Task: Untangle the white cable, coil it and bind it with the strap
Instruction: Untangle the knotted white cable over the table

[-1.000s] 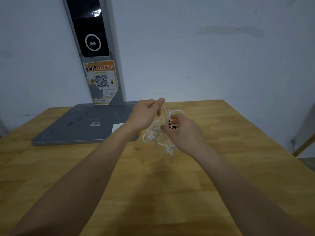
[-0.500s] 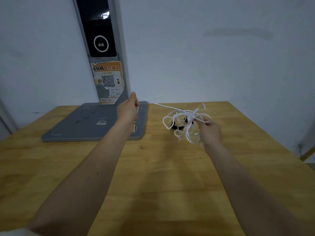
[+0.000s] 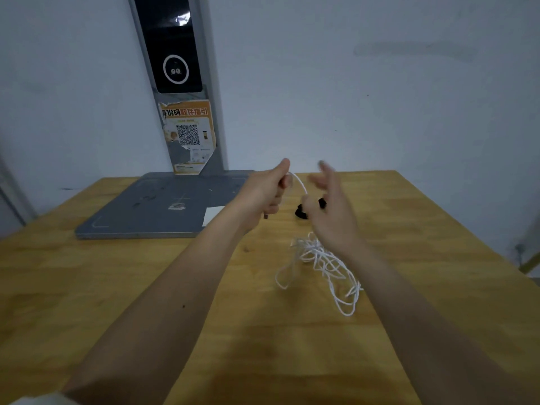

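The white cable (image 3: 320,261) lies in a loose tangle on the wooden table (image 3: 146,287), under my right forearm. One strand rises from it to my left hand (image 3: 264,194), which grips the cable's end in curled fingers. My right hand (image 3: 328,206) hovers just right of that strand with its fingers spread and blurred; the strand runs past its thumb, and no grip on it shows. The black strap (image 3: 302,213) lies on the table behind my right hand, partly hidden by it.
A grey flat base plate (image 3: 152,209) with an upright post (image 3: 178,83) stands at the back left, bearing a dark screen and an orange QR sticker. The white wall is right behind the table. The table's right edge lies near a dark floor area.
The cable bundle has dropped from my right hand onto the table. My right hand has opened and moved left toward my left hand, which has shifted right while holding the cable's end.
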